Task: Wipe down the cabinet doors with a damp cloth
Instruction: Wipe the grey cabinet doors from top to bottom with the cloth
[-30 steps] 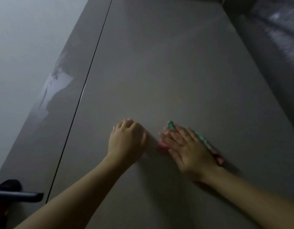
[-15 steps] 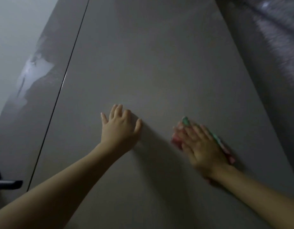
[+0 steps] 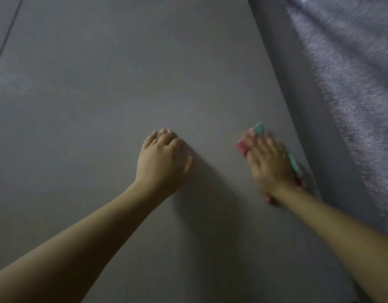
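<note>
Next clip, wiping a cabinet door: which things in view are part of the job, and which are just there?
Part of the job:
- pink and green cloth, pressed flat under the right hand
- smooth grey cabinet door
- left hand, resting on the door with nothing in it

Just there:
- grey fuzzy fabric along the door's right edge
- neighbouring grey door panel, far left

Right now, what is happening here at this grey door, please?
A person is wiping a grey cabinet door with a cloth. The right hand presses a pink and green cloth flat against the door, close to its right edge. The left hand rests on the same door beside it, fingers bent, holding nothing. A blurred grey curtain hangs to the right of the door.
</note>
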Available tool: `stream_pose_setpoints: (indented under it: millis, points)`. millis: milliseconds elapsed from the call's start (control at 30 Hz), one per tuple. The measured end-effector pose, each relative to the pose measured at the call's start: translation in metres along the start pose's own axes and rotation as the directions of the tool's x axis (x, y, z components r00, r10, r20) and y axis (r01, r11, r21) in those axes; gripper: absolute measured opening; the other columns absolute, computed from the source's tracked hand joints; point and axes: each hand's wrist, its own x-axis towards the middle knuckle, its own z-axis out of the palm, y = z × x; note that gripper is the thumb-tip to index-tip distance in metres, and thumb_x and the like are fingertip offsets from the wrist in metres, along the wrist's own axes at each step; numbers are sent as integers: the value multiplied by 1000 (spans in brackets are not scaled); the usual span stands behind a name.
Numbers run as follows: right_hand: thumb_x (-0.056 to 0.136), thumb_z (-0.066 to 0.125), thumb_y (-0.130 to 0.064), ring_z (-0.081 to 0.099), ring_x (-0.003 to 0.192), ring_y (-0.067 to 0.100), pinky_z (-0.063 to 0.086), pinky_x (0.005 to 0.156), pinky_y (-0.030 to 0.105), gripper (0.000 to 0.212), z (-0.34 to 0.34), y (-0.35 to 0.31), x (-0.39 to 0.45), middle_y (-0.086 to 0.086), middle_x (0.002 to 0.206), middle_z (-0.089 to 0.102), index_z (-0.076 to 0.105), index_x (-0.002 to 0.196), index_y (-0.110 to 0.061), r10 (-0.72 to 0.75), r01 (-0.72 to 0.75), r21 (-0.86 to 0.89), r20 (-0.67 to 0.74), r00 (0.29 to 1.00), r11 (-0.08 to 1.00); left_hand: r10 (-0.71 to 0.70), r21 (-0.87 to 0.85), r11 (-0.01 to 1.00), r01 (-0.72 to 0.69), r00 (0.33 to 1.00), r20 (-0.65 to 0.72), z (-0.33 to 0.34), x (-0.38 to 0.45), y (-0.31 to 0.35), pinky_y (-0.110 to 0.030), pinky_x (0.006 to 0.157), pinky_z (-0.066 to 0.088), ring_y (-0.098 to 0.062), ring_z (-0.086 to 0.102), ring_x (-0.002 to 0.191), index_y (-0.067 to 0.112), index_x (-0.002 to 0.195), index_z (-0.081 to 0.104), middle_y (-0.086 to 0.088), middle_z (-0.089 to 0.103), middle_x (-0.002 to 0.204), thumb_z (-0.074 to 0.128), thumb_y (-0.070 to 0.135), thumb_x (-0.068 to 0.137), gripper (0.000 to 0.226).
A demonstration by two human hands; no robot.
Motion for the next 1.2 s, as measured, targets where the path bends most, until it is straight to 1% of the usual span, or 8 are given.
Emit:
stream_pose_setpoints:
  millis: [133, 367, 567, 667, 800, 933, 1033, 1200]
  points:
    - [86, 2, -49, 24, 144, 30, 16, 117, 45, 74, 4, 7, 27, 4, 156, 26, 26, 150, -20, 347, -346, -11, 32, 937, 938, -3, -13, 1000, 3, 1000, 17, 2, -1, 1, -44, 106, 35, -37, 60, 112, 0, 99, 71, -19, 67, 110, 34, 43, 78, 60]
    - [100, 22, -37, 32, 138, 27, 23, 111, 41, 49, -7, -30, -71, 3, 153, 29, 28, 147, -23, -289, 286, 53, 46, 956, 957, -7, -54, 998, 10, 999, 46, -7, 2, -3, -30, 102, 33, -33, 63, 105, 0, 94, 72, -18, 69, 105, 32, 43, 79, 60]
    - [90, 6, -47, 28, 141, 38, 20, 115, 51, 70, 2, -1, 17, 9, 153, 32, 32, 148, -16, 383, -383, 7, -2, 924, 924, 9, -67, 998, -5, 998, 58, -4, 0, -5, -35, 100, 42, -34, 63, 106, 0, 95, 72, -18, 69, 104, 33, 43, 79, 59]
    - [99, 22, -37, 35, 136, 41, 26, 111, 52, 54, 7, -55, -44, 10, 149, 37, 37, 144, -12, -20, 21, 23, -27, 999, 1000, 6, -82, 997, -3, 1000, 30, -4, 0, -5, -38, 102, 41, -35, 60, 113, -1, 99, 71, -20, 68, 110, 31, 44, 79, 64]
    - [102, 21, -40, 33, 138, 28, 21, 113, 43, 48, -10, -59, -108, -1, 149, 35, 41, 140, -21, -433, 424, 100, 108, 895, 900, -1, -102, 995, 10, 996, 88, -9, 1, -3, -34, 111, 29, -30, 48, 129, 1, 115, 66, -16, 61, 127, 19, 52, 74, 81]
    - [99, 23, -39, 40, 133, 40, 26, 110, 47, 54, 5, -37, -40, 10, 148, 40, 34, 147, -18, 66, -66, -4, -3, 998, 998, 21, -81, 997, -10, 990, 141, -14, 1, -9, -29, 116, 15, -23, 36, 138, 4, 128, 58, -13, 51, 140, 14, 56, 69, 90]
    - [96, 26, -36, 41, 133, 40, 32, 108, 55, 54, 9, -80, -17, 10, 145, 46, 46, 141, -14, 329, -326, 42, -111, 938, 944, 41, -67, 997, -30, 985, 165, -14, -1, -8, -29, 116, 9, -22, 30, 141, 6, 135, 51, -11, 43, 146, 18, 57, 72, 88]
    - [100, 24, -38, 30, 140, 29, 18, 115, 45, 48, -4, -103, -112, 2, 149, 39, 47, 139, -21, -286, 280, 78, 80, 955, 957, 11, -45, 999, 0, 966, 257, -10, -7, -8, -33, 118, -4, -20, 7, 148, 12, 149, 28, -7, 19, 159, 33, 53, 83, 78]
